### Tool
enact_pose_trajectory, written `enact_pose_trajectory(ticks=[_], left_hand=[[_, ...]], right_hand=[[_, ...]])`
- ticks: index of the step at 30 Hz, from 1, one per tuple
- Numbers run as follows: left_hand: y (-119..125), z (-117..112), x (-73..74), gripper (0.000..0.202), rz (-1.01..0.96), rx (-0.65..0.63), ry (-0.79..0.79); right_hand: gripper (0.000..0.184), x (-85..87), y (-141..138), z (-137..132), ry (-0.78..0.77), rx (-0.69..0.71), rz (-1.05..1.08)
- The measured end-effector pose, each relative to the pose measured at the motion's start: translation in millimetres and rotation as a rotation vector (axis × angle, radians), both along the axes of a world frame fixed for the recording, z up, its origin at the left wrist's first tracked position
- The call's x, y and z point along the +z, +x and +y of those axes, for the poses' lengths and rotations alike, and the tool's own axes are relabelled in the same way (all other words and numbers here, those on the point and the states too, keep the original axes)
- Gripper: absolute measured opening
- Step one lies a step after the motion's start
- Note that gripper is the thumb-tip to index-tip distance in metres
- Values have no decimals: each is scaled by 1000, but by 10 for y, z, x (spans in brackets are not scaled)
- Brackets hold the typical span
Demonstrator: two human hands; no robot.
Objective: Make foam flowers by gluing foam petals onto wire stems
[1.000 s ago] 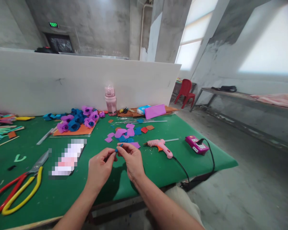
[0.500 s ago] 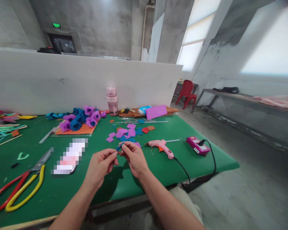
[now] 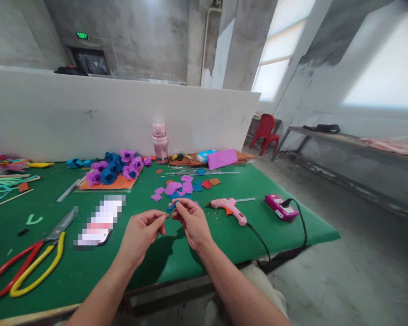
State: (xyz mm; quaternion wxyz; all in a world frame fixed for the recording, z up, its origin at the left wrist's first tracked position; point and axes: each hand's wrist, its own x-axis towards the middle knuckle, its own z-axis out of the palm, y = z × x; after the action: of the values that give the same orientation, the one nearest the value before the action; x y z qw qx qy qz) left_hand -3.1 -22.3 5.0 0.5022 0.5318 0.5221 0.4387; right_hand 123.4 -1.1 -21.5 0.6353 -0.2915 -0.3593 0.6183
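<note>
Seemingly shaping: we're pinching narrow blue paper-like strip (image 3: 172, 208) between right hand (image 3: 191, 222) fingertips; left hand (image 3: 145, 232) resting eight o'clock from strip, grip unclear. Next move probably needing light fingers.

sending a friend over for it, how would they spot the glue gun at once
On the green table, find the person's right hand. The glue gun lies just to its right, nozzle pointing left, before you reach the purple box. Unlike the box, it is pale pink with an orange trigger.

Green sign (image 3: 82, 35) on far wall (image 3: 146, 40) — "EXIT".
</note>
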Motion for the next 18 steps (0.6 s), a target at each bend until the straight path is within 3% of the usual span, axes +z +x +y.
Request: enact_pose_trajectory(ticks=[9, 18], left_hand=[[33, -13, 14, 29, -22, 14, -9], [42, -10, -32, 24, 57, 29, 85]], right_hand=[[16, 5, -26, -15, 76, -112, -123], [16, 8, -68, -46, 34, -148, -60]])
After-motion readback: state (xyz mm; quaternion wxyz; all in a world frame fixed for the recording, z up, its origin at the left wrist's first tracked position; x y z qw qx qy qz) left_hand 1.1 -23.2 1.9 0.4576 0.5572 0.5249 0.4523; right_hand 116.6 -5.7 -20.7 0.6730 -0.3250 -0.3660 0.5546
